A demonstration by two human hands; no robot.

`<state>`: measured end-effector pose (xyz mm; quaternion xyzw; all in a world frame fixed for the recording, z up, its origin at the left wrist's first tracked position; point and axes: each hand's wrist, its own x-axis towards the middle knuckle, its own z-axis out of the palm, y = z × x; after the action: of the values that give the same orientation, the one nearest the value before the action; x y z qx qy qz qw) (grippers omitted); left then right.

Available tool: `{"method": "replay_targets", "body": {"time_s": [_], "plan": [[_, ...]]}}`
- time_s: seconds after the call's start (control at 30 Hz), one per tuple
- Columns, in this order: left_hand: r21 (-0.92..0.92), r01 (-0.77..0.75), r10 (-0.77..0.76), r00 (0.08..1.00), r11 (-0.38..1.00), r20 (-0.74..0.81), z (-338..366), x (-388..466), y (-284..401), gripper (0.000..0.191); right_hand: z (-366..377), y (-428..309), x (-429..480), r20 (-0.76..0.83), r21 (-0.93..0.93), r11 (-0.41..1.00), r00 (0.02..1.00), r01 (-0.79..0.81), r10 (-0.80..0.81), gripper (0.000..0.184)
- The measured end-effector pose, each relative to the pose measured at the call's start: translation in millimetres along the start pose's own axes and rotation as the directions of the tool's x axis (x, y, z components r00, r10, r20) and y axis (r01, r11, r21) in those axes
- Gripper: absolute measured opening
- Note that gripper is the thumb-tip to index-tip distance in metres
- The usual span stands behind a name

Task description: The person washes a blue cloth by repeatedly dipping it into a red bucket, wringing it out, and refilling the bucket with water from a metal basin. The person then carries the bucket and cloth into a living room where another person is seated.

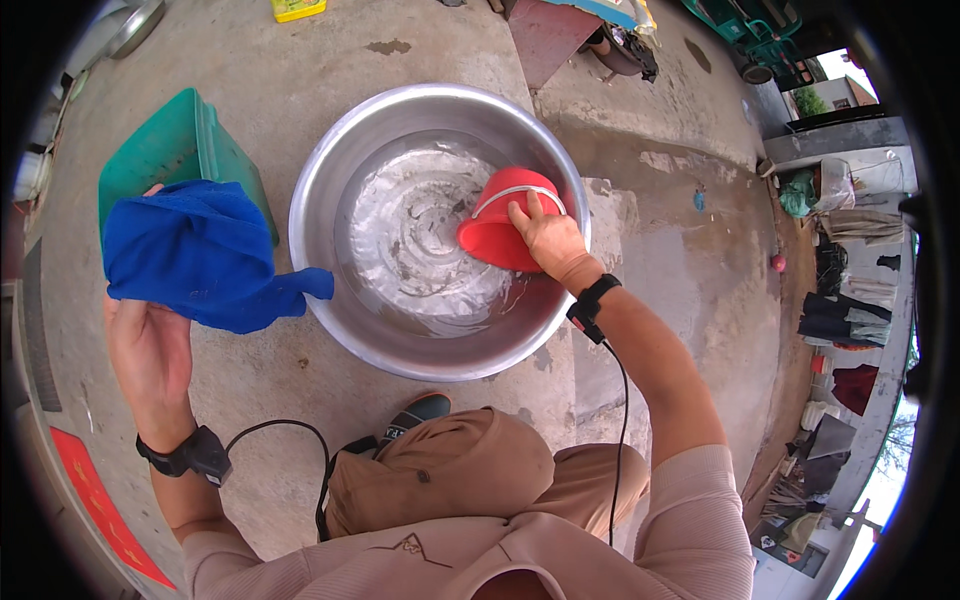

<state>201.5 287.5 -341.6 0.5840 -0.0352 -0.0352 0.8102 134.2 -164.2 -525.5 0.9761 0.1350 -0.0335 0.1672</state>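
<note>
A blue cloth [191,251] drapes over my left hand [150,337], which holds it up at the near side of a green plastic bin [232,161]. The cloth covers most of the fingers, and one end trails towards the basin. My right hand [551,238] grips a red plastic bucket [499,244] at its white handle. The bucket lies tilted inside a wide metal basin [322,315], against its right wall, its mouth facing left and down. Shallow clear water [420,217] covers the basin's bottom.
The basin stands on a concrete floor [255,382] in front of my knees. A yellow container [298,9] sits at the far edge. Clothes [844,319] hang along the right wall. Cables run from the bands on both wrists.
</note>
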Motion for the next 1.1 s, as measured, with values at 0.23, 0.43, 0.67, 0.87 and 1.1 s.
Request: {"method": "replay_targets", "body": {"time_s": [0.23, 0.43, 0.67, 0.87, 1.1], "plan": [[-0.051, 0.030, -0.029, 0.999, 0.998, 0.030, 1, 2, 4, 0.047, 2, -25, -17, 0.006, 0.180, 0.984, 1.000, -0.004, 0.003, 0.045], [-0.111, 0.054, -0.050, 0.998, 0.992, 0.037, 17, 3, 8, 0.042, -22, -86, -24, 0.077, 0.264, 0.956, 0.991, -0.127, 0.110, 0.043], [-0.117, 0.099, -0.081, 0.985, 0.988, 0.153, 70, 5, 16, 0.040, -34, -73, -25, 0.250, 0.850, 0.350, 0.886, -0.393, 0.390, 0.020], [-0.147, 0.194, -0.116, 0.900, 0.970, 0.420, 144, -10, 24, 0.049, -93, -33, -77, 0.381, 0.925, -0.164, 0.834, -0.344, 0.399, 0.023], [-0.091, 0.407, -0.166, 0.552, 0.909, 0.817, 266, -63, 19, 0.059, -165, 37, -186, 0.387, 0.914, -0.125, 0.737, -0.386, 0.555, 0.027]]}}
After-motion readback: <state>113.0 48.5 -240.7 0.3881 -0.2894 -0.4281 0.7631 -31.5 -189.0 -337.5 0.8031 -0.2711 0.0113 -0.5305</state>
